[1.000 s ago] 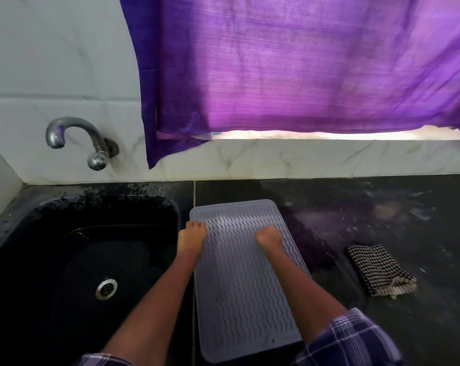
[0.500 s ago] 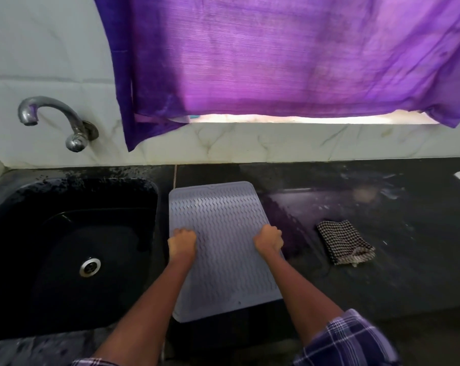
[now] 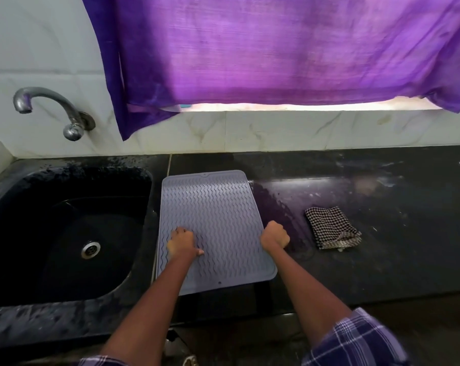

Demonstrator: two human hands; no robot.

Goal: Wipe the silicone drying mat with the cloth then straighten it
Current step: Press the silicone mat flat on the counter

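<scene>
The grey silicone drying mat (image 3: 215,207), ribbed with wavy lines, lies flat on the black counter just right of the sink, its long side running away from me. My left hand (image 3: 182,244) rests palm down on the mat's near left part, thumb pointing right, holding nothing. My right hand (image 3: 275,236) is curled at the mat's right edge and seems to grip it. The black-and-white checked cloth (image 3: 332,228) lies folded on the counter to the right of the mat, apart from both hands.
A black sink (image 3: 65,228) with a steel drain sits left of the mat, under a metal tap (image 3: 51,107). The black counter (image 3: 382,260) looks wet and streaked. A purple curtain (image 3: 276,48) hangs over the window behind. The counter's front edge is just below the mat.
Both hands have come back toward me along the mat. My left hand has left the left edge and now lies on the mat's surface. The cloth has not moved.
</scene>
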